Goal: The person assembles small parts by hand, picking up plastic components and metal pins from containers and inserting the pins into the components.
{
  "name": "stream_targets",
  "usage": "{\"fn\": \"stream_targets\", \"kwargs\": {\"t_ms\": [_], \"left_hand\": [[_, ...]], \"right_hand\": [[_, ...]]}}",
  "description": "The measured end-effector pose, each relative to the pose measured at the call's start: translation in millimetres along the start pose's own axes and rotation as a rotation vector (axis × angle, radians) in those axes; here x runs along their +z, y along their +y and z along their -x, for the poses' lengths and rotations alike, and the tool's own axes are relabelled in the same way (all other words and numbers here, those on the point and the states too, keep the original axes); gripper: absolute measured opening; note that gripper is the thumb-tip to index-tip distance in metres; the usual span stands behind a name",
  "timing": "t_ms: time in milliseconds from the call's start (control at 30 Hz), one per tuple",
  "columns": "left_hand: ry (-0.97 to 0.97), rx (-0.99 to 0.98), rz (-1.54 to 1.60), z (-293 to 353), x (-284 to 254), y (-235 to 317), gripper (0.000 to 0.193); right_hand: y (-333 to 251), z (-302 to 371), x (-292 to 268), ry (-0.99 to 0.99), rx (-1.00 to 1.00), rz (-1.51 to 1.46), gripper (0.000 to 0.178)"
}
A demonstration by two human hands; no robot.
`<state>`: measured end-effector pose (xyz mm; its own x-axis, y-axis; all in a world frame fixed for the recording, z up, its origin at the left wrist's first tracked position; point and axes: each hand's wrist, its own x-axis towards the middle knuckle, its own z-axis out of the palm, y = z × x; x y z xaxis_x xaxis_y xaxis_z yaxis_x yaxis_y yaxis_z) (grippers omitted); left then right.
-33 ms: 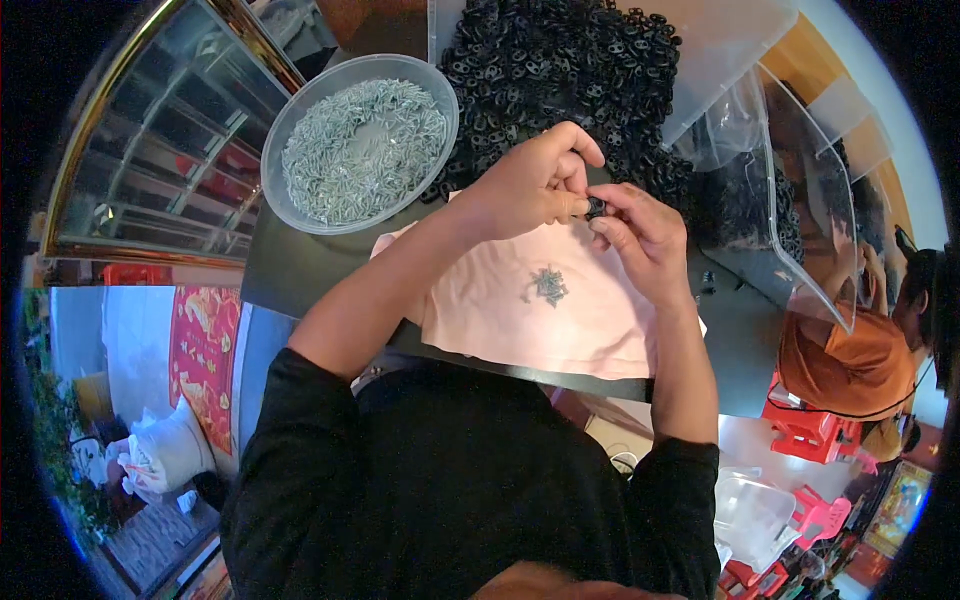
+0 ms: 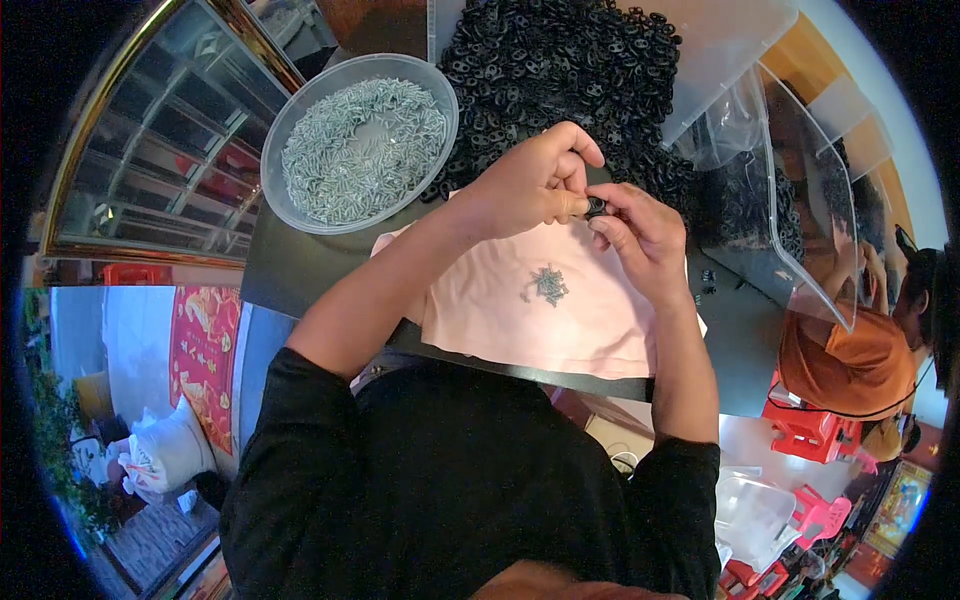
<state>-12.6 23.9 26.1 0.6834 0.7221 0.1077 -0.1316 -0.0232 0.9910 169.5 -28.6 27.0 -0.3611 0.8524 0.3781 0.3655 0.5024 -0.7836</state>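
Observation:
A small black plastic piece (image 2: 596,207) is pinched between my two hands, above the far part of a pink cloth (image 2: 480,325). My left hand (image 2: 540,185) grips it from the left between thumb and fingers, the other fingers curled. From the right, the thumb and forefinger of my right hand (image 2: 647,235) close on the same piece. Fingertips cover most of it, so I cannot tell whether a screw sits in it. On the cloth, nearer to me, lies a little pile of silvery screws (image 2: 548,285).
A clear round tub (image 2: 275,195) full of screws stands at the far left. Behind my hands spreads a big heap of black plastic pieces (image 2: 560,75). Clear plastic bins (image 2: 770,160) stand at the right; beyond them sits another person in an orange top (image 2: 850,360).

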Motion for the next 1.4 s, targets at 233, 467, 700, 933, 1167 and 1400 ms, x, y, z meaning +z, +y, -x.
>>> {"fn": "stream_targets", "kwargs": {"t_ms": [233,467,700,933,1167,1400], "left_hand": [[-0.044,-0.006,0.057,1.2,-0.6,2.6,0.03],[-0.129,-0.064,0.184,5.1,3.4,3.4,0.023],[-0.036,-0.06,0.288,-3.7,13.6,-5.3,0.019],[0.273,-0.152,0.148,-4.5,-3.4,-27.2,0.008],[0.3,-0.132,0.005,-8.8,11.2,-33.9,0.006],[0.398,-0.1,-0.05,-8.3,11.3,-39.2,0.004]], "right_hand": [[-3.3,2.0,5.2,0.051,-0.039,0.056,0.021],[-0.5,6.7,4.6,0.076,-0.02,-0.041,0.014],[0.0,1.0,-2.6,0.162,-0.026,-0.233,0.014],[-47.6,8.3,-47.4,0.639,-0.185,0.12,0.019],[-35.3,30.2,-177.6,0.807,0.161,0.636,0.023],[-48.3,-6.0,-78.7,0.628,-0.22,0.793,0.016]]}}
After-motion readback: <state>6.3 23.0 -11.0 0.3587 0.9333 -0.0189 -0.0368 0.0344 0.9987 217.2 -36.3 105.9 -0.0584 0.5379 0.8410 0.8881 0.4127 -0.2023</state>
